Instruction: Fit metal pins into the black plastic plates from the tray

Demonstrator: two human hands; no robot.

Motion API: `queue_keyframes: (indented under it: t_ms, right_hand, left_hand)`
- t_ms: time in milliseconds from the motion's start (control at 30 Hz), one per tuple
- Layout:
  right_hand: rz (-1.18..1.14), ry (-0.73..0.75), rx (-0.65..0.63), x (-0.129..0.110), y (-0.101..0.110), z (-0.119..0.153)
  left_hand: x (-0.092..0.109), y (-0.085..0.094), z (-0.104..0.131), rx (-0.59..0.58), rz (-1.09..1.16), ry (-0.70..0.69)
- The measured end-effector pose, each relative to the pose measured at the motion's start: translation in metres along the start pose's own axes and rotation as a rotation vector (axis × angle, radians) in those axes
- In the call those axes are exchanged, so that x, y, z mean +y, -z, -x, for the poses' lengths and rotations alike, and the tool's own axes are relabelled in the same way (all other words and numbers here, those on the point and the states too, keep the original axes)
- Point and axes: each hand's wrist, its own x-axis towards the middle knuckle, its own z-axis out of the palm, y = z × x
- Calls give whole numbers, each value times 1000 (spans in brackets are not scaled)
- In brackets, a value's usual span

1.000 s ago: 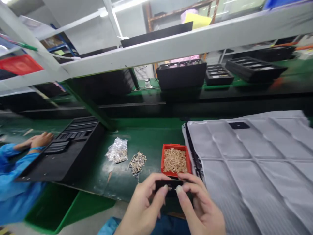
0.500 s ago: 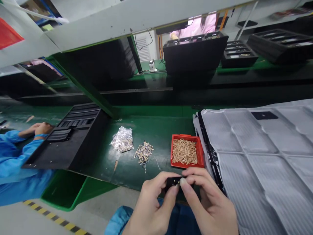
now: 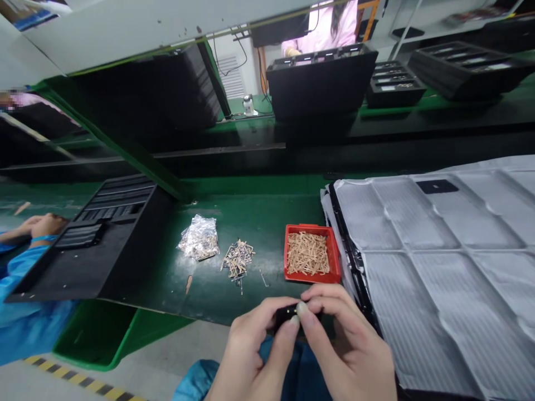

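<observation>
Between my two hands is a small black plastic part (image 3: 283,316) with tiny gold-coloured spots on its face. My left hand (image 3: 261,345) grips its left end between thumb and fingers. From the other side, the thumb and fingers of my right hand (image 3: 340,340) press on it, hiding its right end. Just beyond my hands stands a red tray (image 3: 337,268) full of small tan strip-like pieces (image 3: 308,253). To its left lie a loose pile of small metal parts (image 3: 238,258) and a clear plastic bag (image 3: 199,236) of similar pieces.
A large black box (image 3: 125,250) stands left, by a co-worker's hands (image 3: 48,224). Below is a green bin (image 3: 94,334). White padded sheeting (image 3: 422,289) covers the right side, with a flat black piece (image 3: 437,186) on it. A green post (image 3: 121,147) slants up left.
The whole view has shifted, so the bench things appear a little further left. Both hands keep hold of the black part, with little change in their grip.
</observation>
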Motion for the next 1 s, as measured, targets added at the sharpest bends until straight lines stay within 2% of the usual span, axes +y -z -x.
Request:
queue_keyframes:
  t_ms: [233,433,600,800,900,1000]
  right_hand:
    - [147,85,43,-6,1,0]
    - [108,76,39,-8,3,1]
    - [25,79,40,-11,6,0]
    - [54,49,68,-17,4,8]
    - [19,61,59,-12,14,11]
    - [-42,134,-27,-3,30,8]
  left_hand:
    - [-2,-8,0,106,-67,-75]
    - [-2,-13,1,139,-73,-59]
    - [-3,-13,2,176,-6,70]
    - [-2,-9,4,206,152,328]
    - [-2,-6,3,254,329,418]
    - [-1,-4,0,364,440,421]
